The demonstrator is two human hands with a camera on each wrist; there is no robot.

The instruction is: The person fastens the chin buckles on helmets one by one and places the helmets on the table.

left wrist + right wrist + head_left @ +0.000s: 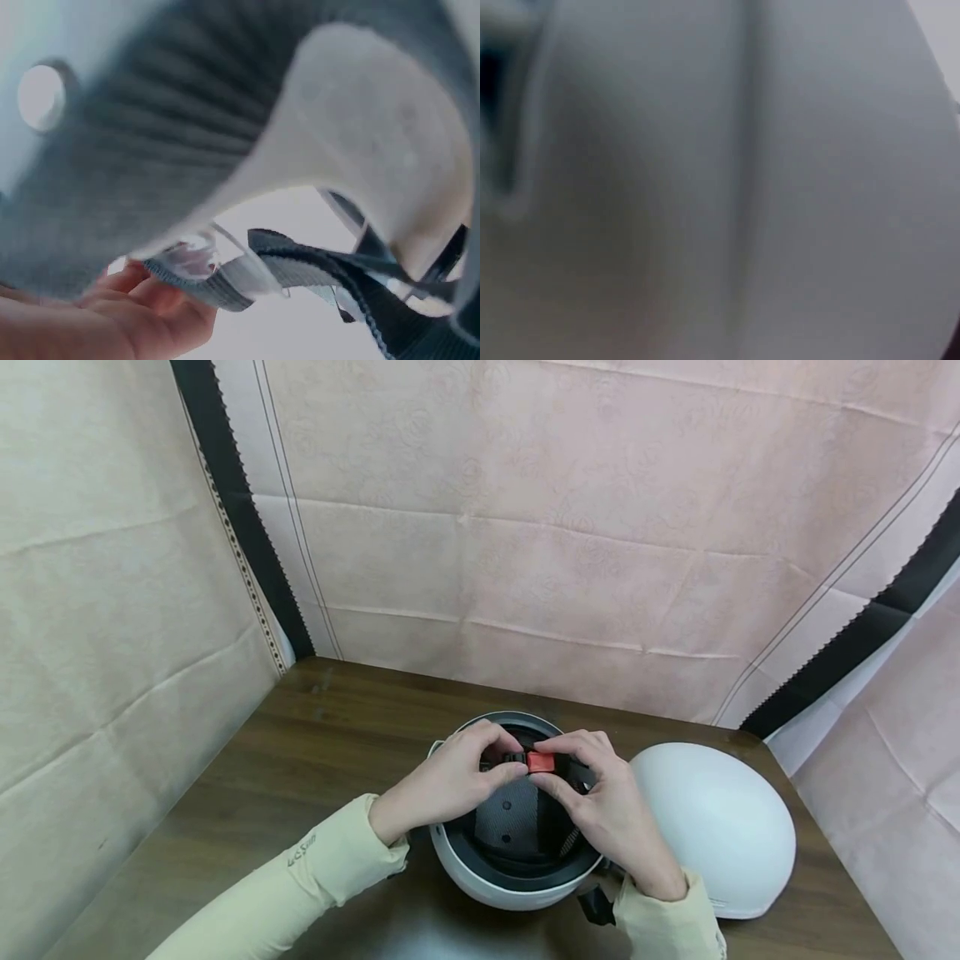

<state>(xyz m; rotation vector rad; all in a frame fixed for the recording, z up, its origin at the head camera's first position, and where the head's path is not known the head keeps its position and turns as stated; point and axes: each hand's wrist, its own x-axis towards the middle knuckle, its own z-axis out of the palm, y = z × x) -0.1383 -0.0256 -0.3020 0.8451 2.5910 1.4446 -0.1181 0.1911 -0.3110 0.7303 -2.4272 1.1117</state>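
A white helmet (517, 897) lies with its opening up, showing a dark padded lining (507, 818). Above that opening, the left hand (446, 781) pinches the black end of a chin strap buckle between thumb and fingers. Thumb and fingers of the right hand (611, 806) hold the red part of the buckle (540, 762); the two parts meet end to end, but whether they are latched I cannot tell. In the left wrist view a dark webbing strap (300, 271) runs from beside the left fingers. A blurred pale surface fills the right wrist view.
A second white helmet (712, 827) sits dome up at the right, close to the right forearm. Both helmets rest on a brown wooden table (352, 735). Pale cloth hangs (510, 568) behind and at the sides. A black piece (596, 906) protrudes near the right sleeve.
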